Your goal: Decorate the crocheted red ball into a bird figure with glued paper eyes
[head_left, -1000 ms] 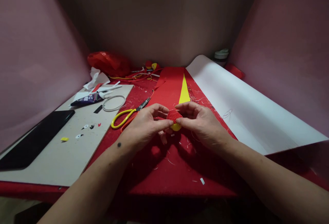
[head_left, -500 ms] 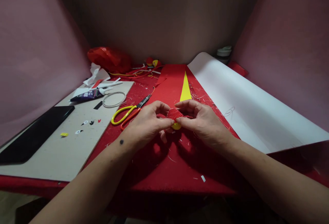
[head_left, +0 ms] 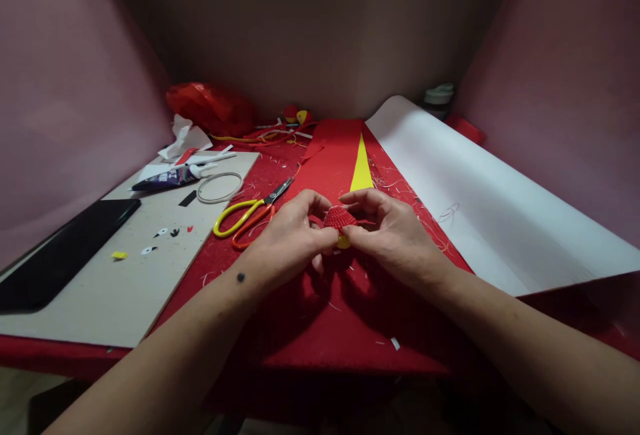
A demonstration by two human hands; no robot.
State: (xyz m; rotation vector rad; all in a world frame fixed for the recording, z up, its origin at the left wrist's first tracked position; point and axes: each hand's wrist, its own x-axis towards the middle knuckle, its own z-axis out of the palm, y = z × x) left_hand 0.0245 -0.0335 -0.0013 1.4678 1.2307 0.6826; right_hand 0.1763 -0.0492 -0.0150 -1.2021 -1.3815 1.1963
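Between my two hands is a small red-and-yellow paper dome (head_left: 341,217), its ridged red part on top and a bit of yellow showing beneath. My left hand (head_left: 306,230) pinches it from the left, thumb at the front and fingers behind. From the right, my right hand (head_left: 383,225) grips it the same way, the two thumb tips close together. Just beyond the hands lie a red corrugated paper sheet (head_left: 330,162) and a yellow paper strip (head_left: 362,172). Scissors (head_left: 255,212) with yellow and orange handles rest left of my left hand.
On a grey board (head_left: 165,288) at left are a black phone-like slab (head_left: 70,248), a glue tube (head_left: 165,178), a ring (head_left: 220,188) and small paper cutouts (head_left: 161,232). A red plastic bag (head_left: 210,108) sits behind. A large white sheet (head_left: 480,202) covers the right.
The camera view has shifted slightly. Both hands stay on the paper dome, which is turned or tilted a little, with less yellow showing.
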